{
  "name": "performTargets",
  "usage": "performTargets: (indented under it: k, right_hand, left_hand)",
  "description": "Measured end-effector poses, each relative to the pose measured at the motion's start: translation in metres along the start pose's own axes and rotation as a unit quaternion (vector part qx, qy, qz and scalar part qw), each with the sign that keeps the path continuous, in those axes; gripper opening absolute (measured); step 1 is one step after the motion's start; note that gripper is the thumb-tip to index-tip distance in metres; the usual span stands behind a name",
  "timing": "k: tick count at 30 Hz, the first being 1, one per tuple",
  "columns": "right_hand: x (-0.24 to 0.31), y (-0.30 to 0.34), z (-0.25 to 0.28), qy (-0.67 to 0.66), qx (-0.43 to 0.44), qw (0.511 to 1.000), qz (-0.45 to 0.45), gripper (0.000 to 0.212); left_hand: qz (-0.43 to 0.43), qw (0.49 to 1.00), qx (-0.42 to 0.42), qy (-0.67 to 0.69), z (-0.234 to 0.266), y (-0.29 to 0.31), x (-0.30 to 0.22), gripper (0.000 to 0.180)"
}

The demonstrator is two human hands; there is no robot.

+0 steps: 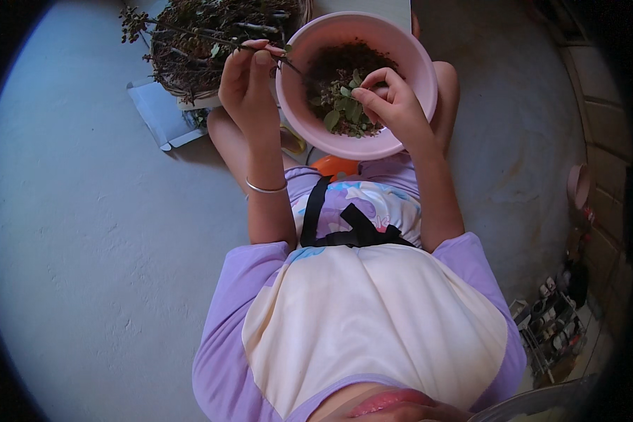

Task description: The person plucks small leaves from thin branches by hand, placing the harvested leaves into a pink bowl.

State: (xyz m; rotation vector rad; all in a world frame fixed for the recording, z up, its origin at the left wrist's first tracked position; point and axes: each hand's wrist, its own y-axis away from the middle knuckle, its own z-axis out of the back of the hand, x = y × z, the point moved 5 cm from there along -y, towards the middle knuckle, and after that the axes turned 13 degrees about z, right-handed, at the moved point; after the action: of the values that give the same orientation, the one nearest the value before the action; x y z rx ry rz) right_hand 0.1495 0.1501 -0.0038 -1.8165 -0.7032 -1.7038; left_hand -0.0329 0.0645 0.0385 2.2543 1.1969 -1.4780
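My left hand [252,91] pinches a thin dark twig [197,32] between thumb and fingers, raised beside the basin's left rim. Small clustered berries hang at the twig's far left end, and its other end points over the basin. Inside the pink plastic basin [420,77] lie loose dark and reddish bits, with some green leaves among them. My right hand [395,105] is over the basin with thumb and forefinger drawn together at a small sprig of green leaves [348,107]. Whether the sprig is lifted clear of the pile I cannot tell.
A wicker basket [308,10] heaped with dry, berry-bearing branches [211,49] stands left of the basin. Beneath it, a pale flat box [155,112] rests on the grey floor. Something orange [334,166] shows under the basin. A rack of shoes [555,320] stands at the right.
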Motion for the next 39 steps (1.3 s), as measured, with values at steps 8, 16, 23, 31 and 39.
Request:
performTargets:
  k: [8,16,23,31,39]
  right_hand:
    - [0.0,0.001,0.01,-0.044,-0.052,0.997,-0.023,0.023]
    - [0.045,0.019,0.036,-0.034,-0.108,0.99,0.084,0.037]
    - [0.08,0.043,-0.004,0.116,-0.017,0.985,0.125,0.026]
    - [0.094,0.037,-0.016,0.338,-0.019,0.917,0.209,0.018]
    - [0.098,0.039,-0.011,0.374,-0.069,0.905,0.19,0.02]
  left_hand:
    - [0.043,0.998,-0.042,0.011,0.014,-0.004,0.003,0.012]
    - [0.064,0.995,-0.073,-0.009,0.023,-0.006,-0.002,0.013]
    - [0.045,0.994,-0.098,-0.026,0.024,-0.003,-0.008,0.012]
    - [0.02,0.993,-0.117,-0.021,0.021,0.0,-0.016,0.013]
    - [0.003,0.994,-0.109,-0.028,0.018,0.002,-0.018,0.014]
